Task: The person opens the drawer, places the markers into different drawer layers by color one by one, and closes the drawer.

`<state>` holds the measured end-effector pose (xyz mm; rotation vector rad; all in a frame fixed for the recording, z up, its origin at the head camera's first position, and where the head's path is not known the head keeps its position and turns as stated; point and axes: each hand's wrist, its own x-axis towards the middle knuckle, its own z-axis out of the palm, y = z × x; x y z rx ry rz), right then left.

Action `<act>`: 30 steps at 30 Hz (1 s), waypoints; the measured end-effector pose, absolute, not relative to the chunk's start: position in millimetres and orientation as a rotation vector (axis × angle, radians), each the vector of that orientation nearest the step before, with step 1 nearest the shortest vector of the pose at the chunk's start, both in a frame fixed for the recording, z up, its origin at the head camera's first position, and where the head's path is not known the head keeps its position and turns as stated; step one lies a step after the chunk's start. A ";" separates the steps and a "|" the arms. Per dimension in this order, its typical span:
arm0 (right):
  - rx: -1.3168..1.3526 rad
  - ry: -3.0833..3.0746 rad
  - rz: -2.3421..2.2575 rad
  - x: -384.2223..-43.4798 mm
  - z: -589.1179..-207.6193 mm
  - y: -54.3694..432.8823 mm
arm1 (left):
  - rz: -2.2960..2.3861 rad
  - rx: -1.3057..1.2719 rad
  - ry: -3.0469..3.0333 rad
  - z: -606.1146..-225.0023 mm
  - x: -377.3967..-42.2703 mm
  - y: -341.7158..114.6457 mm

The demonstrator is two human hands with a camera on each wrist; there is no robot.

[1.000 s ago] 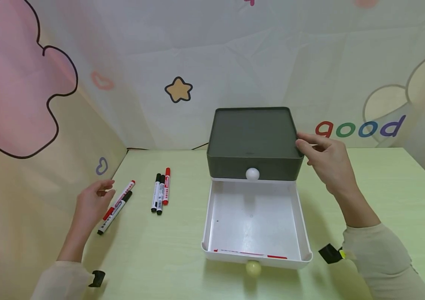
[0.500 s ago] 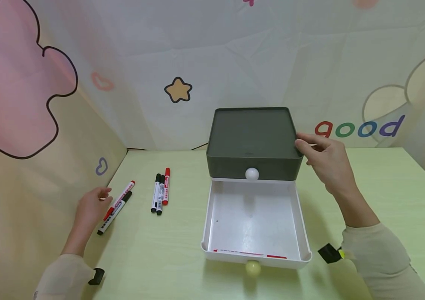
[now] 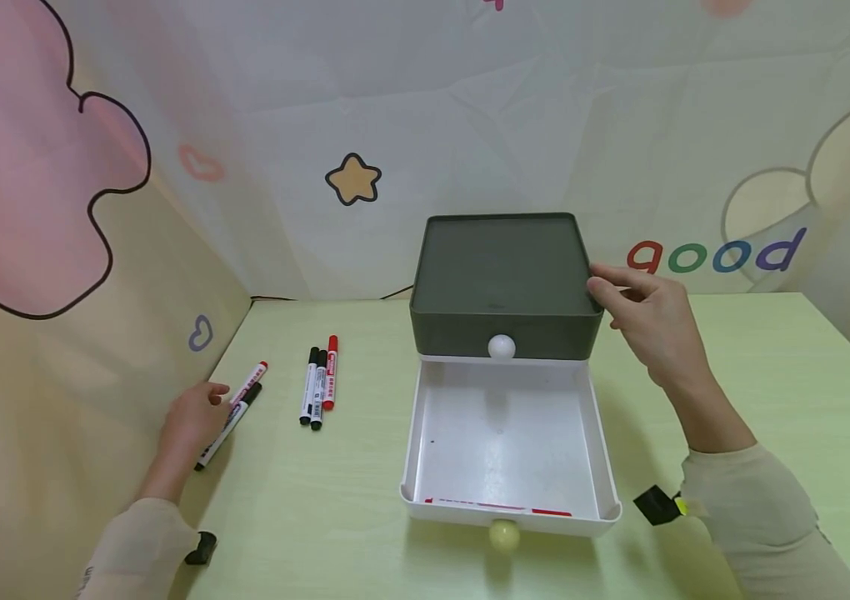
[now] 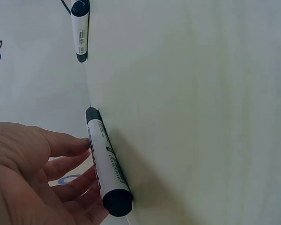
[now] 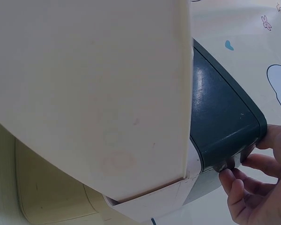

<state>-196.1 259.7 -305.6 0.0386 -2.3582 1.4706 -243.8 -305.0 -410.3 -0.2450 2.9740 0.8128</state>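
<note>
In the head view my left hand [image 3: 194,423] reaches over a red-capped marker [image 3: 248,382] and a black-capped marker [image 3: 233,425] that lie side by side at the table's left. The left wrist view has my thumb at the black-capped marker's barrel [image 4: 105,159], with the other fingers loosely bent behind it; the red one is hidden there. My right hand [image 3: 653,321] holds the upper right edge of a dark green drawer box [image 3: 503,267]. Its fingers [image 5: 262,164] bend against the box's side in the right wrist view. Below, a white drawer [image 3: 500,442] is pulled out.
Two black-capped markers [image 3: 312,387] and a red one [image 3: 331,372] lie between my left hand and the box. A white knob [image 3: 502,347] sits on the upper drawer, a yellowish knob [image 3: 504,536] on the lower. A printed cloth [image 3: 282,100] hangs behind the table.
My left hand has moved a little right and down, and now covers part of the two left markers. My right hand has stayed on the drawer box.
</note>
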 end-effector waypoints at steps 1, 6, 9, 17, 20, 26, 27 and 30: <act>0.036 -2.358 1.471 -196.3 -305.7 259.7 | 0.803 -0.244 2.978 -410.4 -243.9 -304.9; 0.033 -2.359 1.473 -196.6 -305.4 259.5 | 0.780 -0.204 3.000 -411.7 -243.9 -303.6; 0.038 -2.359 1.476 -196.2 -304.7 258.9 | 0.795 -0.185 2.997 -412.1 -242.8 -301.1; 0.020 -2.356 1.467 -192.9 -302.4 257.1 | 0.751 -0.162 3.008 -412.2 -241.7 -295.9; 0.015 -2.358 1.469 -192.4 -302.1 256.8 | 0.739 -0.175 3.001 -412.1 -241.4 -295.6; 0.011 -2.367 1.457 -191.7 -301.8 256.3 | 0.712 -0.172 2.989 -410.3 -241.0 -294.3; 0.011 -2.368 1.455 -191.8 -301.8 256.3 | 0.706 -0.171 2.990 -410.0 -241.0 -294.1; 0.010 -2.368 1.457 -191.9 -301.9 256.2 | 0.697 -0.168 2.990 -410.0 -240.7 -293.9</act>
